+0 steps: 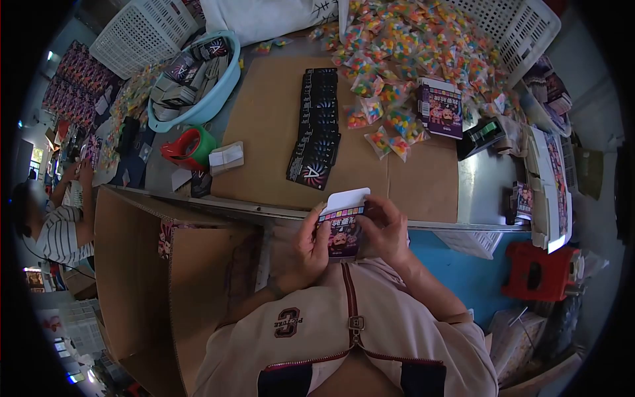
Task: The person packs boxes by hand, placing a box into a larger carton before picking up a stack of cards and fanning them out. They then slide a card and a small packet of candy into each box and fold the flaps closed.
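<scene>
Between both hands, over my lap at the table's front edge, is a small purple box (342, 239) with its white top flap up. My left hand (309, 241) is wrapped round its left side, thumb on the front. My right hand (387, 231) grips the upper right edge with thumb and fingers. Just beyond lies an overlapping row of black cards (319, 126) on the cardboard sheet (264, 106). Several small bags of colourful pieces (403, 126) and a stack of purple boxes (442, 109) lie behind to the right.
A blue basin (228, 86) holding card packs stands back left, near tape rolls (192, 147) and a white card stack (227, 157). An open carton (132, 245) is at my left. White baskets (142, 36) stand at the back. A red stool (537, 271) is on the right; another person (63, 228) sits far left.
</scene>
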Available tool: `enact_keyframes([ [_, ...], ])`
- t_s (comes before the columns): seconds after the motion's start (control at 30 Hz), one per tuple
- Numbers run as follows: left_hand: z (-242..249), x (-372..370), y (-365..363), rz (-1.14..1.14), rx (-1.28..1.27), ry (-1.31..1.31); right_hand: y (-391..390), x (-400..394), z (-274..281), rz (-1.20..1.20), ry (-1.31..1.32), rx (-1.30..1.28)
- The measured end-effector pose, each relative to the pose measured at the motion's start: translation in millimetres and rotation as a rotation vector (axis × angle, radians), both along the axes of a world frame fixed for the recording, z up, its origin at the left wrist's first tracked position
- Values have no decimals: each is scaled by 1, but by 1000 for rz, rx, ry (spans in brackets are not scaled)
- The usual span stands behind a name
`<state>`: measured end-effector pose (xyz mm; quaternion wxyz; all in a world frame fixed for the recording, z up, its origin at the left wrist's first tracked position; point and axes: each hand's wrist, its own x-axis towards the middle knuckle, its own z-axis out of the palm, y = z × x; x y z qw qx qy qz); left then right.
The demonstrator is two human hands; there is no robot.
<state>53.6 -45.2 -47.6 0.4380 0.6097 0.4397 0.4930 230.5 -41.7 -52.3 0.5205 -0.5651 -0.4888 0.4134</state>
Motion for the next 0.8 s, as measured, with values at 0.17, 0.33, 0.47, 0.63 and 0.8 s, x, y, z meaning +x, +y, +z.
enact_keyframes([
  [0.17,-14,-15,-16,44,-141,-63,-19,1,7,110,-56,-111],
  [0.33,-30,-43,-11,75,-524,-158,-16,-3,17,273,-138,-233],
  [0.47,-30,-57,-6,24,-400,-123,-5,-10,13,326,-41,-339],
  [0.63,-25,-59,-1,-3,-312,-113,8,-14,10,383,210,-437],
  [0.8,-28,-62,-1,-31,-378,-199,8,-8,12,523,-188,89],
])
